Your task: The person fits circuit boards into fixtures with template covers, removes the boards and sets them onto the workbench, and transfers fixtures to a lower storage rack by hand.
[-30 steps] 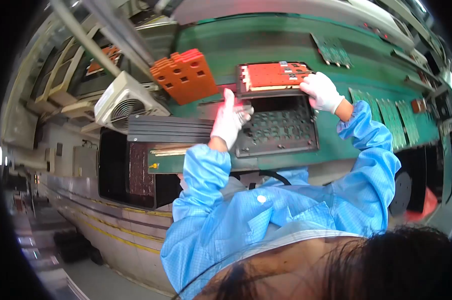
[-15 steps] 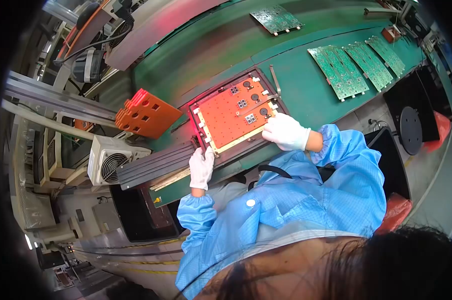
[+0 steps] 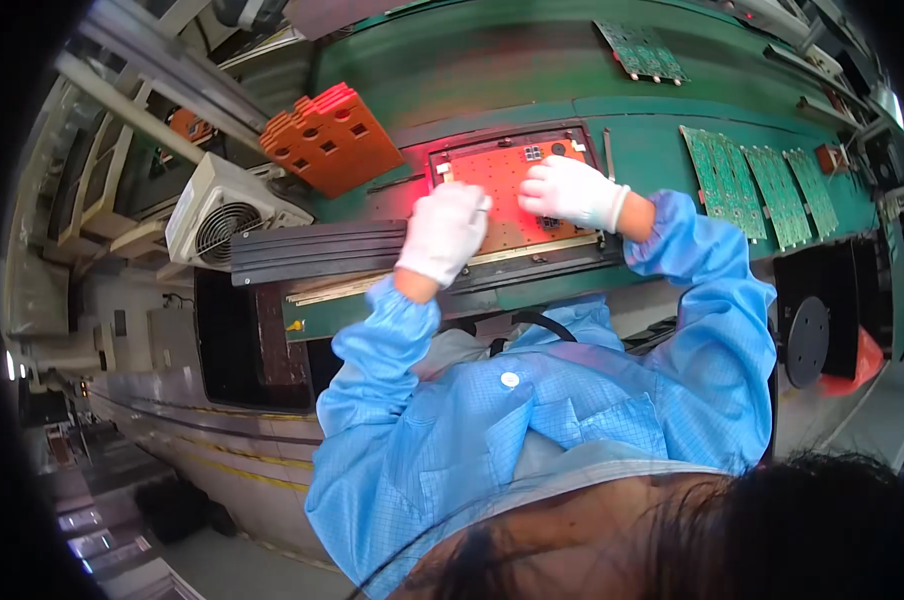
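Observation:
A flat orange board with black square parts and a round black part lies in a dark rectangular frame on the green bench, under red light. My left hand, in a white glove, is over the board's left side with its fingers curled. My right hand, also gloved, is above the board's right side, fingers bent together and pointing left. Whatever either hand may hold is hidden by the gloves. A thin metal bar lies just right of the frame.
Slotted orange plates stand at left, behind a ribbed black casing and a white fan unit. Several green circuit boards lie at right, with another green board farther back. A yellow object sits at the near edge.
Both hands have moved from the frame's near corners to over the orange board, the left one rising most. The head view has shifted and turned, so the bench appears higher.

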